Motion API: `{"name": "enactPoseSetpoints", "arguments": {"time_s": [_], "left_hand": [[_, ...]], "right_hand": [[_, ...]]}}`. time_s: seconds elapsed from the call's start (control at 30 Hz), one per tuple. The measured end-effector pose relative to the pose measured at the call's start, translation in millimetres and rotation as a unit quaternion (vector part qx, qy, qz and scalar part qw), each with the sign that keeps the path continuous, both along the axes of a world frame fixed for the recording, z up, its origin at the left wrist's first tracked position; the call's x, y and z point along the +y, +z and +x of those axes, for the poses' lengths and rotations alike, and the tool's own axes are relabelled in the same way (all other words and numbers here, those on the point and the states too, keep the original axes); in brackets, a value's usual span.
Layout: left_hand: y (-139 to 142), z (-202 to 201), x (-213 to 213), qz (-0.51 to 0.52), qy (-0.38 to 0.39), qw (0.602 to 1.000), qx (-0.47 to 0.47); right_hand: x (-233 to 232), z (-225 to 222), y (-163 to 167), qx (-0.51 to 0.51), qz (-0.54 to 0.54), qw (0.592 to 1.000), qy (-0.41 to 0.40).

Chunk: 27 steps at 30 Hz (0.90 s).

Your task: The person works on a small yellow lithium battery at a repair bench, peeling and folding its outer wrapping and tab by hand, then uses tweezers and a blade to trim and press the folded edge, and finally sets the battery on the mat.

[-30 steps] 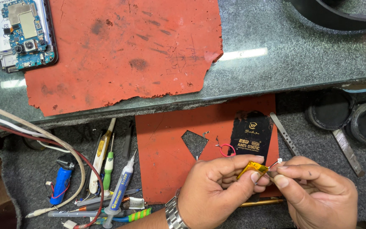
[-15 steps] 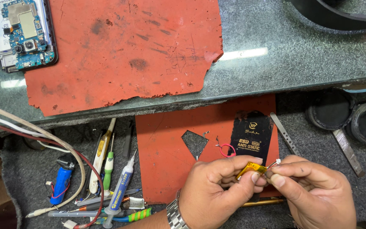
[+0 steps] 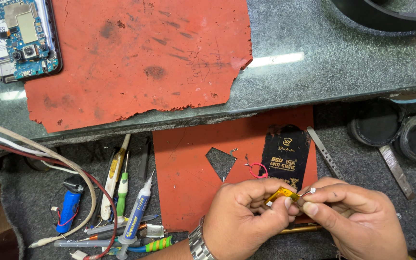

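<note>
My left hand (image 3: 246,216) pinches a small flat part wrapped in amber tape (image 3: 281,196) between thumb and fingers, low in the head view. My right hand (image 3: 352,216) meets it from the right, its thumb and forefinger gripping the part's right end, where a tiny white tab (image 3: 311,190) sticks out. Both hands hover over a small red mat (image 3: 188,178) with a cut-out hole. A black anti-static card (image 3: 285,156) and a red wire loop (image 3: 257,169) lie just beyond my fingers. A metal watch sits on my left wrist.
A large torn red mat (image 3: 136,53) covers the upper stone shelf, with an opened phone showing its blue circuit board (image 3: 22,36) at the far left. Screwdrivers, a syringe tube (image 3: 138,212), cables and a blue cell (image 3: 68,212) clutter the lower left. Tweezers (image 3: 324,151) and black round lids (image 3: 376,123) lie right.
Both hands stay almost in place; the fingers have shifted slightly on the amber-taped part.
</note>
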<state>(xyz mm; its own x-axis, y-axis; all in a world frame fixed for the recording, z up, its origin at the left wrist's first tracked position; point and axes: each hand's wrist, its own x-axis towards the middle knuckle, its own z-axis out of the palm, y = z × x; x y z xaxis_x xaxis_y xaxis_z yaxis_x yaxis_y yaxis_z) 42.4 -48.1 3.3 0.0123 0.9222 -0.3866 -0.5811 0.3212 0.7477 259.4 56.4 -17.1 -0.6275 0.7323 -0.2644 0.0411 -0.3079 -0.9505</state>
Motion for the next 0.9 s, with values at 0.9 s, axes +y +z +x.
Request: {"name": "enactPoseSetpoints", "arguments": {"time_s": [0.9], "left_hand": [[7, -8, 3, 0.014, -0.022, 0.997, 0.076]], "right_hand": [[5, 3, -5, 0.075, -0.071, 0.994, 0.026]]}}
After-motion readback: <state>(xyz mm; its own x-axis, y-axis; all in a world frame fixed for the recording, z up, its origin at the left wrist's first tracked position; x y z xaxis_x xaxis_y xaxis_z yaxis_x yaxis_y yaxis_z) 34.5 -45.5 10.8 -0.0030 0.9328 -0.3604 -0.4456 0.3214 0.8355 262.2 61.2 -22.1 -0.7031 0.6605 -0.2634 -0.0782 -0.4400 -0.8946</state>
